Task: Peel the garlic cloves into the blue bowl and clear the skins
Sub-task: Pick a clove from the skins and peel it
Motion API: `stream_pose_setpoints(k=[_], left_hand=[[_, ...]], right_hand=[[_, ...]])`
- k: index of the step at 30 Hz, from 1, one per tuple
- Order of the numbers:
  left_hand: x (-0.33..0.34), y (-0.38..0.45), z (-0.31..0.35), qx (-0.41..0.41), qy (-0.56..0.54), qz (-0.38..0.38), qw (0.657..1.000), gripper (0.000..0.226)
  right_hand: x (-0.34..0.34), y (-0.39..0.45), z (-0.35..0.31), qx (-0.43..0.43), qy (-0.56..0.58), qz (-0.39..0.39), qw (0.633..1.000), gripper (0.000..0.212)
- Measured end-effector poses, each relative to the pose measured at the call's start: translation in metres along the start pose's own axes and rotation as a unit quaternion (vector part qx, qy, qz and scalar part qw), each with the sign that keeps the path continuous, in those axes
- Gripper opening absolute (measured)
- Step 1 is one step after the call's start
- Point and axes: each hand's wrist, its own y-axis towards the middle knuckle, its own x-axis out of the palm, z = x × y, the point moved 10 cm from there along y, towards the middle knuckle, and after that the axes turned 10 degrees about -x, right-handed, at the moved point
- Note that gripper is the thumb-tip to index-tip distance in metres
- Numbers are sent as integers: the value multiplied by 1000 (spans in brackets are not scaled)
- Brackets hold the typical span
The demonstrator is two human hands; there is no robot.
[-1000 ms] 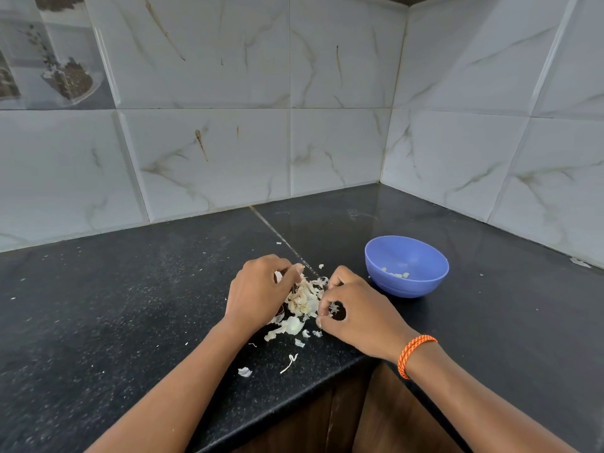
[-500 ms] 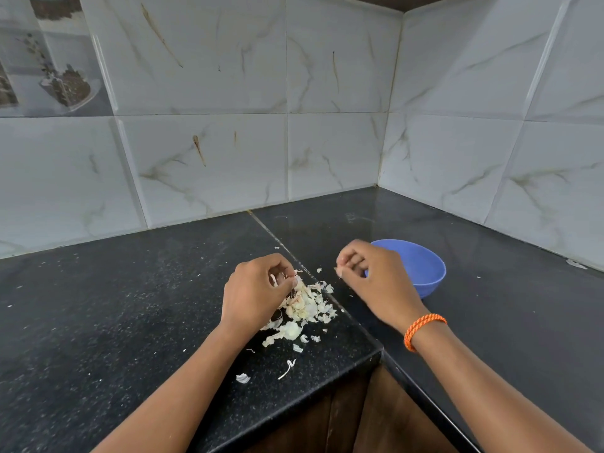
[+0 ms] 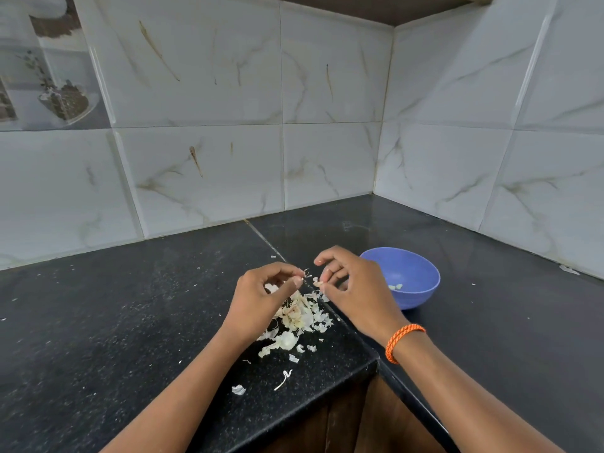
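Note:
A heap of pale garlic skins [image 3: 299,318] lies on the black counter near its front edge. Above the heap my left hand [image 3: 261,299] pinches a small scrap of skin between thumb and forefinger. Just to its right my right hand [image 3: 351,289] pinches a small garlic piece [image 3: 317,282] at its fingertips. The two hands are a few centimetres apart. The blue bowl [image 3: 415,266] stands right of my right hand, with a few peeled pale pieces [image 3: 395,287] at its bottom.
Loose skin bits [image 3: 238,390] and a thin stem scrap [image 3: 283,379] lie nearer the counter's front edge [image 3: 294,416]. Tiled walls [image 3: 209,171] meet in a corner behind. A seam [image 3: 264,238] runs across the black counter towards the hands.
My right hand rose off the skin heap, swung towards the bowl, then came back beside my left hand. The left hand lifted slightly. The camera tilted down a little.

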Motion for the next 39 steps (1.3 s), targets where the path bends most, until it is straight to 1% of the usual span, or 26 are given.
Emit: stream_pose_setpoints(k=[2,3,6,9,12,16,18,21,23,25,28,30,31,33,35,37,38,39], left_hand=[[6,-1,2,-3,-27,-28,999,4],[7,-1,2,-1,-28,-30,999,3],[3,0,-2,-5,-32,-14,999,5],[-3,2,-6,-20,-40,3,999,8],[-5,3,-10,-21,-8,22,999,13],[-5,3,-12,-11,54,38,998,29],[-6,1,-9,0,91,51,995,25],[-13,1,-8,-5,123,88,988,16],[-19,2,-12,-22,142,108,984,17],[-24,5,-17,-38,161,118,979,18],[-29,10,-28,-60,151,102,981,20],[-31,13,-31,-71,122,86,986,18],[-33,14,-29,-72,114,83,987,17],[-41,16,-26,-73,116,92,986,14],[-54,20,-26,-77,128,96,984,16],[-62,24,-32,-83,153,73,982,15],[-65,26,-37,-88,169,55,980,13],[-66,27,-42,-94,187,35,977,12]], right_hand=[[13,-1,-4,-6,5,-9,1000,36],[18,-1,-7,-11,7,-10,1000,36],[24,-1,-13,-24,2,-6,1000,39],[21,1,-13,-18,-12,0,1000,43],[9,4,-10,-7,-16,16,1000,44],[-2,8,-9,-7,-9,15,1000,45],[-12,9,-8,-8,-16,22,1000,44],[-39,12,2,8,-38,60,997,38],[-59,14,16,30,-74,85,993,36],[-74,12,35,64,-119,91,987,36],[-79,8,58,109,-187,44,975,37],[-73,5,64,121,-245,-4,962,37],[-71,4,63,124,-270,-16,955,37],[-71,8,52,112,-320,-14,941,32],[-63,16,28,57,-332,2,941,23],[-45,21,1,-1,-274,18,962,17],[-32,24,-11,-22,-241,8,970,16],[-15,27,-20,-38,-215,-21,976,18]])
